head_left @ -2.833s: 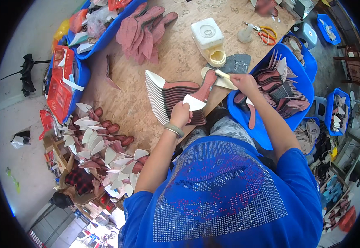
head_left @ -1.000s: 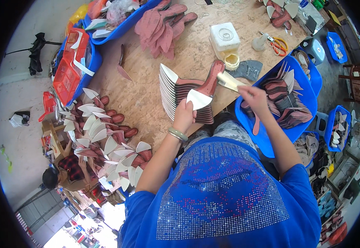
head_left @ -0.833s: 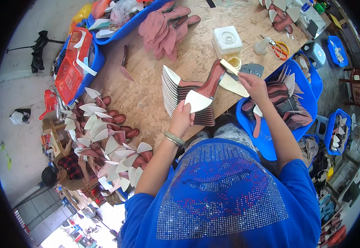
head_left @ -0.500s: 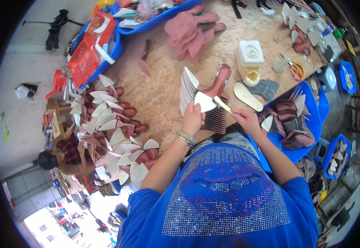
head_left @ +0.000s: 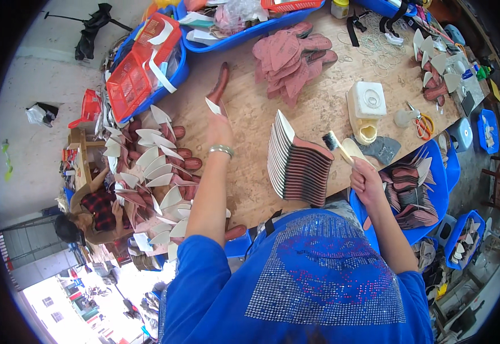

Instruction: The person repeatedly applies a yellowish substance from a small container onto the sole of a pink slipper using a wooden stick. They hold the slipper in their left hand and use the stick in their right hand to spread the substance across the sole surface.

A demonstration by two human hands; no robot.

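At the left middle of the bench my left hand (head_left: pixel 219 129), smeared by motion, closes at the white end of a dark red insole (head_left: pixel 219 86). My right hand (head_left: pixel 366 179) grips a small brush (head_left: pixel 341 148) by its pale handle, its dark and white bristles pointing up and left. Between my hands a fanned stack of insoles (head_left: pixel 302 166) with white tips lies near the bench's front edge. Behind the brush are a cream sole-shaped piece (head_left: pixel 358 150) and a dark grey piece (head_left: pixel 383 150). A white square jug (head_left: pixel 366 103) with a yellowish open mouth stands beyond them.
Rows of white-tipped insoles (head_left: pixel 158 166) cover the left side. A pile of pink insoles (head_left: pixel 290 60) lies at the back; blue bins (head_left: pixel 244 35) stand behind. Orange-handled scissors (head_left: pixel 425 127) lie right, above a blue tub (head_left: pixel 442 183) of insoles. Another person (head_left: pixel 98 215) sits far left.
My left hand has moved left and away from me with the insole. My right hand still holds the brush, now apart from the insole. The view has shifted slightly.
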